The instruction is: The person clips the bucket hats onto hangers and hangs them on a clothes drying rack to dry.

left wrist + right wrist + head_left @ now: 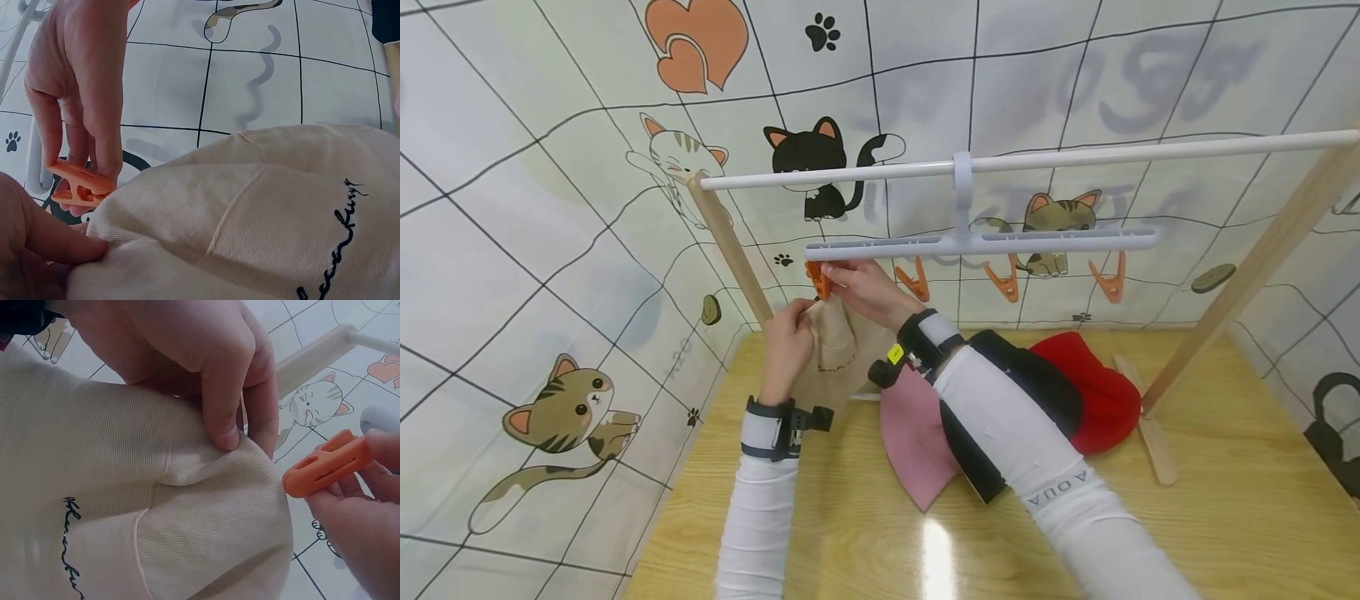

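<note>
Clipping the beige hat (835, 346) onto the hanger rack (981, 243), leftmost peg.
Left hand (786, 346) is pinching the hat's edge and holding it up just beside the orange clip (820, 279); right hand (868, 287) is squeezing that clip. Next, I'd judge: feeding fabric between the clip's tips.

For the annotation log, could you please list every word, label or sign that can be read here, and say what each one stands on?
"AQUA": on the white sleeve of the right arm, seen upside down in the head view.
Black cursive embroidery on the beige hat: only partly in frame and too hard to read.
Large grey letters on the cat-print backdrop: blurred, not readable.
Yellow tag on the right wrist camera strap: too small to read.
</note>
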Action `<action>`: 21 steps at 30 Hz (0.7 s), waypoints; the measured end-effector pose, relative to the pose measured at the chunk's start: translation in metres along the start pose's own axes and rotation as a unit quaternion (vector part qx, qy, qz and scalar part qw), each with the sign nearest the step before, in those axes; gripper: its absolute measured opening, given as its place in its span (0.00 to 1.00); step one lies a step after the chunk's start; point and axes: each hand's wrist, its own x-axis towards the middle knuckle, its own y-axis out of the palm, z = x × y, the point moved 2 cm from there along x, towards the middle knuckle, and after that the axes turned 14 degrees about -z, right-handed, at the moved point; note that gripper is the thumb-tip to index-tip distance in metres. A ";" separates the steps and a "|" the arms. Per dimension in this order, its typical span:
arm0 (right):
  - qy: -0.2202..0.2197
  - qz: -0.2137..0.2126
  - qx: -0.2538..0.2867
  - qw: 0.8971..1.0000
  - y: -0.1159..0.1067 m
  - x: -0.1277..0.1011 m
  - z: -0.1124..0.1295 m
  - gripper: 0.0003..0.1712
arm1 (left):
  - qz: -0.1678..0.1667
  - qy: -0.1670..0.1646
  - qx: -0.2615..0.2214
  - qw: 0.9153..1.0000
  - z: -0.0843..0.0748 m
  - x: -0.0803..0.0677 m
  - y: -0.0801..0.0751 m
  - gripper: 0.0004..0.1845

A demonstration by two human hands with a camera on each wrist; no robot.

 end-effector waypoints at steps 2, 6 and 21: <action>-0.007 0.002 0.003 1.000 0.000 0.002 -0.002 0.21 | 0.002 -0.007 -0.002 1.000 0.001 0.000 0.000 0.15; -0.012 -0.008 0.020 1.000 0.001 0.004 -0.005 0.19 | 0.001 -0.009 0.001 1.000 0.003 0.001 0.000 0.15; -0.016 -0.023 0.016 0.999 0.007 0.010 -0.014 0.21 | -0.045 -0.007 -0.008 0.999 0.005 0.002 -0.007 0.15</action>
